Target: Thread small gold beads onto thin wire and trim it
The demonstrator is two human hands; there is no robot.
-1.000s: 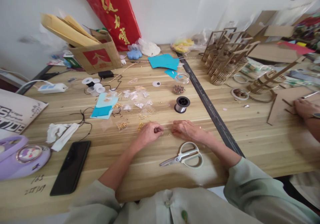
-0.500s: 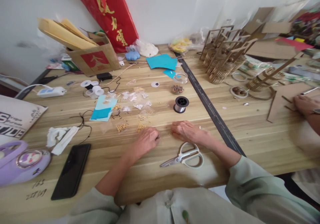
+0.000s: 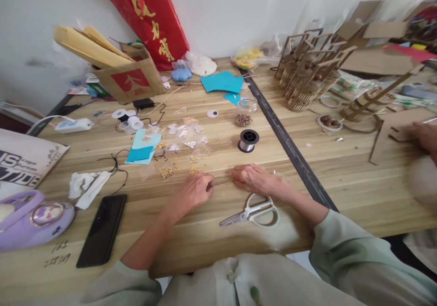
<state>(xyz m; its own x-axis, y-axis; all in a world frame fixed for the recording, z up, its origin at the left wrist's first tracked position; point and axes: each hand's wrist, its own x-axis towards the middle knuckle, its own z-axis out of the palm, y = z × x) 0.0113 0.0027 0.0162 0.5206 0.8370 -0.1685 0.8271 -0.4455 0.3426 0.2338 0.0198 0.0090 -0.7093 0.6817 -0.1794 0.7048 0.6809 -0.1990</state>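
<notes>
Gold chain (image 3: 223, 183) runs nearly straight between my two hands, just beyond the scissors (image 3: 251, 212). My left hand (image 3: 200, 190) seems to pinch one end at the fingertips; my right hand (image 3: 251, 177) has its fingers curled down over the other, by what looks like a small ring, though the exact contact is hidden beneath them. I judge the chain to be almost weightless, limp rather than stiff, slippery, and fine enough to suffer from a sharp tug; I'd take it lightly by its ends, with the pads.

Past the scissors, farther than the spool (image 3: 248, 140), a clear jar (image 3: 248, 109) has small mixed beads (image 3: 243, 120) in its bottom. Beyond and left of the scissors, small clear packets (image 3: 186, 140) hold silvery pieces, and gold bits (image 3: 168, 173) lie nearer in little heaps. Well beyond and right of the scissors, a white-rimmed dish (image 3: 329, 129) holds brown balls (image 3: 330, 121); far beyond and left, yellow envelopes (image 3: 90, 48) stick out of a cardboard box (image 3: 131, 85).
</notes>
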